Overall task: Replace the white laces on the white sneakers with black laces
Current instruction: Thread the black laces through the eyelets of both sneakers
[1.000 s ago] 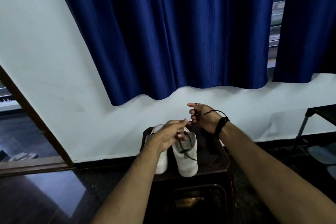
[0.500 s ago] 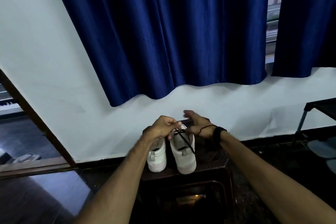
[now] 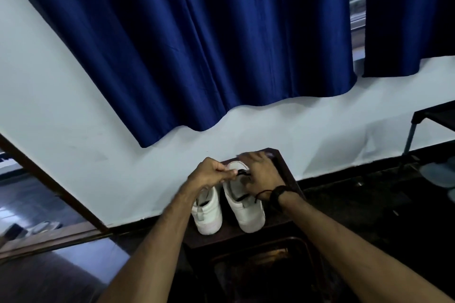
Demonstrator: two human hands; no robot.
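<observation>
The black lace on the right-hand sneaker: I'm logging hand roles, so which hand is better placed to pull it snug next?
Probably the left hand: it already pinches the black lace above the right-hand sneaker. The right hand rests spread over the shoe, steadying it.

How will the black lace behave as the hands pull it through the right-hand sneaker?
Probably floppy: the black lace droops in a slack curve across the right-hand sneaker. Likely very light, since the left hand holds an end by a pinch. It may slip; it looks thin.
</observation>
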